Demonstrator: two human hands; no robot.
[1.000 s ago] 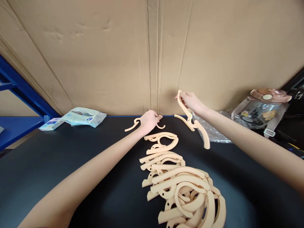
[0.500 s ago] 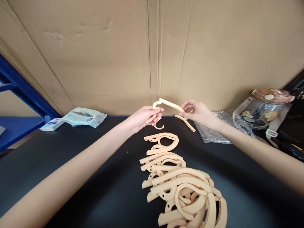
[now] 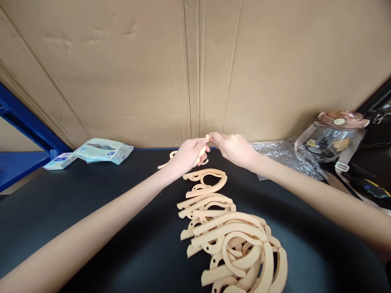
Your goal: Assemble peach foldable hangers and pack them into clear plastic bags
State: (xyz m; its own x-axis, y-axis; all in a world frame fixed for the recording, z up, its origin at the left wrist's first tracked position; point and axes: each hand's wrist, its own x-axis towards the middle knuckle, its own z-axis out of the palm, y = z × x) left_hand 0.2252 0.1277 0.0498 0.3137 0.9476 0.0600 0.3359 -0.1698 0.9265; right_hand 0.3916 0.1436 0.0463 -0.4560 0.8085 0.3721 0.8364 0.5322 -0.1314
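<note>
Both my hands meet above the far part of the table, over a beige plastic folding hanger (image 3: 200,155). My left hand (image 3: 187,156) is wrapped around it, hiding most of it. With thumb and fingers closed, my right hand (image 3: 233,148) pinches at its upper end, near my left thumb; those fingertips are partly hidden. Behind my left hand, a loose beige hanger part (image 3: 163,165) lies partly covered. Toward me stretches a row of folded beige hangers (image 3: 214,193), which becomes an overlapping pile (image 3: 244,236) at the near end.
A light-blue tissue packet (image 3: 104,150) and a small box (image 3: 60,161) lie at the back left beside a blue frame (image 3: 24,122). At the right are crinkled clear plastic (image 3: 277,156) and a strapped clear bottle (image 3: 332,140). Cardboard (image 3: 122,81) stands behind the black table (image 3: 143,244).
My right hand has moved left to my left hand. The hanger arm that stretched between them is now mostly hidden in my grip. The view has shifted slightly.
</note>
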